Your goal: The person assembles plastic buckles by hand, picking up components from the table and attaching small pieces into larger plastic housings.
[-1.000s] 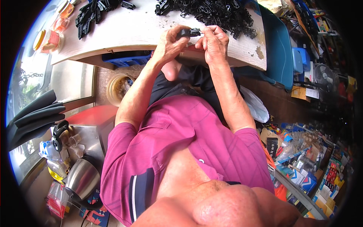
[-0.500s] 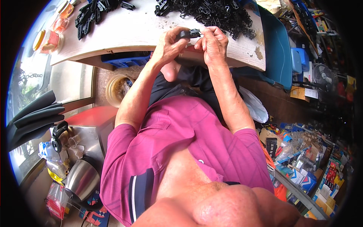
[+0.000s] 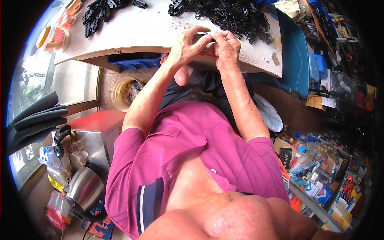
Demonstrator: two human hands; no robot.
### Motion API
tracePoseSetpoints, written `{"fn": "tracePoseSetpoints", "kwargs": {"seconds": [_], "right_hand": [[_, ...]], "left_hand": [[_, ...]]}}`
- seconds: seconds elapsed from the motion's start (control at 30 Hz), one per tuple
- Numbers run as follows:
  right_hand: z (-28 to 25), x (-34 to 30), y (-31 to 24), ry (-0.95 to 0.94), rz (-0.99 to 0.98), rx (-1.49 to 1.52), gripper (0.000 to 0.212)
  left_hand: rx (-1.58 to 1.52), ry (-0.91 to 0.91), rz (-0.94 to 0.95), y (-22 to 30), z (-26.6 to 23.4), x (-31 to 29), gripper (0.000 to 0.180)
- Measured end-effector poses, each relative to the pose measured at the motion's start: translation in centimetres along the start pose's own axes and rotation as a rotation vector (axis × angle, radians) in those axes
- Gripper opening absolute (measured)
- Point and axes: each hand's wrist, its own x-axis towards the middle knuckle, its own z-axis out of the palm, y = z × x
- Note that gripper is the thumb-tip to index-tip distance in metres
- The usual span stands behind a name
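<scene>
At the table's near edge my two hands meet fingertip to fingertip. My left hand (image 3: 187,47) is closed round a small black plastic piece (image 3: 197,38), mostly hidden behind the fingers. My right hand (image 3: 228,50) pinches at the same spot, its thumb and forefinger touching the left fingertips. A thin whitish sliver shows between the fingertips; I cannot make out what it is. Beyond the hands lies a heap of black plastic pieces (image 3: 234,20) on the pale table (image 3: 144,30). A smaller pile of long ridged black strips (image 3: 96,16) sits at the far left.
Lidded jars (image 3: 51,39) stand by the window at left. Under the table are a blue crate (image 3: 134,63) and a round tub (image 3: 120,94). A teal bin (image 3: 294,52) flanks the table's right end. A steel kettle (image 3: 86,188) is low at left; cluttered boxes fill the right.
My left fingers have folded over the black piece, which showed plainly before and is now mostly covered. The hands have drawn closer together.
</scene>
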Motion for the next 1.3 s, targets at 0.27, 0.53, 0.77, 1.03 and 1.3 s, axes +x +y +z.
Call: {"fn": "tracePoseSetpoints", "kwargs": {"seconds": [0.27,0.53,0.77,1.03,1.3], "right_hand": [[1.5,0.6,-0.8,-0.035,0.074,-0.182,0.014],[4.6,3.6,-1.7,-0.061,0.139,-0.42,0.028],[7.6,7.2,-0.1,-0.209,0.117,-0.758,0.044],[8.5,9.1,1.4,-0.23,0.078,-1.077,0.034],[8.0,9.2,1.9,-0.235,0.011,-1.035,0.018]], "left_hand": [[-0.26,0.272,-0.154,-0.6,0.2,-0.9,0.018],[-0.51,0.434,-0.154,-1.0,-6.5,-1.3,0.027],[-0.567,0.408,-0.048,-2.1,-7.1,-1.9,0.032],[-0.636,0.437,-0.063,-1.7,-6.8,-2.3,0.033],[-0.651,0.449,-0.033,-1.8,-6.5,-2.3,0.031]]}}
